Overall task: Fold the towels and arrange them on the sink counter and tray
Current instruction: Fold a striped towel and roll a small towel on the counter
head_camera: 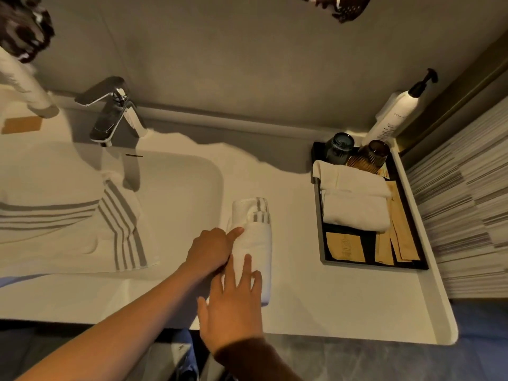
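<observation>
A narrow folded white towel with grey stripes [257, 232] lies on the white sink counter [343, 303], just right of the basin. My left hand [210, 250] is against its left edge, index finger stretched onto the cloth, the other fingers tucked along the edge. My right hand [233, 306] lies flat on the towel's near end with straight, spread fingers. A larger striped towel [68, 215] is draped over the basin [181, 188]. On the black tray [319, 215] at the right, two plain white folded towels [354, 199] are stacked.
A chrome faucet [115, 114] stands behind the basin. The tray also holds two dark glasses [354, 149] and brown paper packets [345, 247]. A white pump bottle [398, 111] leans in the back right corner. The counter's front edge is close to my arms.
</observation>
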